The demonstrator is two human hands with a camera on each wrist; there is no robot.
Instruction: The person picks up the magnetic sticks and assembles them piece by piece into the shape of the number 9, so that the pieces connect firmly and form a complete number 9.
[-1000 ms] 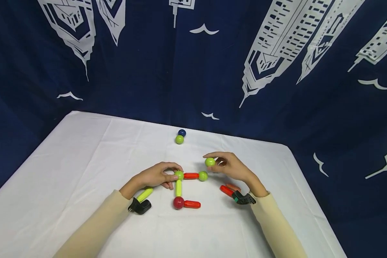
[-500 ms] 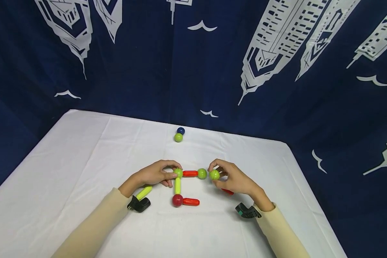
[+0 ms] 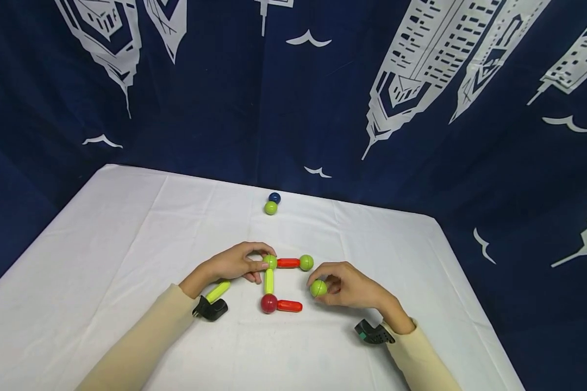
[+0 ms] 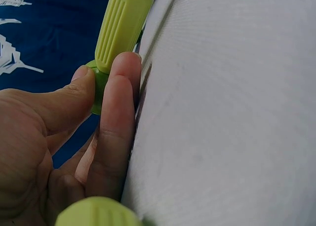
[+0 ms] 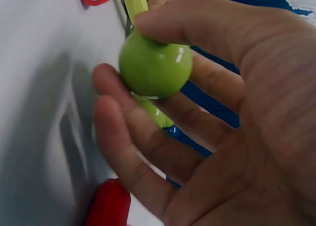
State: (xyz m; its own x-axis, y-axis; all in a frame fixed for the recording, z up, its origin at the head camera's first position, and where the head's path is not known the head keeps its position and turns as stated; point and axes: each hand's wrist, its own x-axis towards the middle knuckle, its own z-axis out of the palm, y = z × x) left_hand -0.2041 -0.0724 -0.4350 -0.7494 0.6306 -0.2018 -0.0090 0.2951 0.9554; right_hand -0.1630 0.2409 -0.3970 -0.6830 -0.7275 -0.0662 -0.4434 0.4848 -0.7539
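Observation:
My left hand (image 3: 242,262) pinches a green ball (image 3: 270,262) at the corner of a joined frame of sticks and balls. From that ball a red stick (image 3: 288,263) runs right to another green ball (image 3: 306,263), and a yellow-green stick (image 3: 269,281) runs down to a red ball (image 3: 269,303). A second red stick (image 3: 290,306) points right from the red ball. My right hand (image 3: 349,286) holds a loose green ball (image 5: 155,65) between thumb and fingers, just above and right of that stick's free end, apart from it.
A loose yellow-green stick (image 3: 218,291) lies beside the left wrist. At the table's back are a dark blue ball (image 3: 274,197) and a green ball (image 3: 271,208). Another red stick (image 5: 109,204) lies under the right hand. White cloth covers the table (image 3: 176,347).
My right hand has carried its green ball down and toward me, past the far green ball, to near the lower red stick. The left hand has kept its hold in place.

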